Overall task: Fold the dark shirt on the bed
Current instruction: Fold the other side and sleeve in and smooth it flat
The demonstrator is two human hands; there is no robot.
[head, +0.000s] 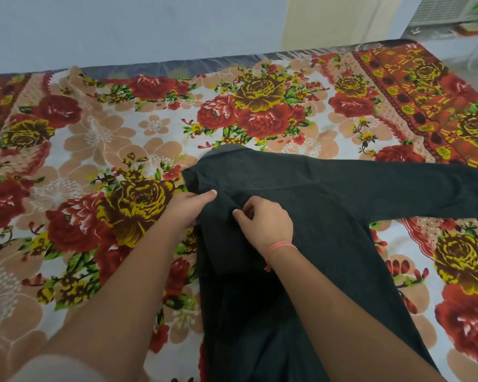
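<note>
The dark shirt (329,205) lies on the bed, collar towards the far side, body running down to the near edge. Its right sleeve (425,188) stretches out flat to the right. The left side is folded in over the body. My left hand (189,205) pinches the folded cloth near the left shoulder, thumb on top. My right hand (265,221) pinches a ridge of the same fold just right of it; a pink thread band circles that wrist.
The bed carries a floral sheet (108,139) with red and yellow roses, wrinkled at the far left. A pale wall runs behind the bed's far edge. A white appliance with a grille (447,9) stands at the top right corner.
</note>
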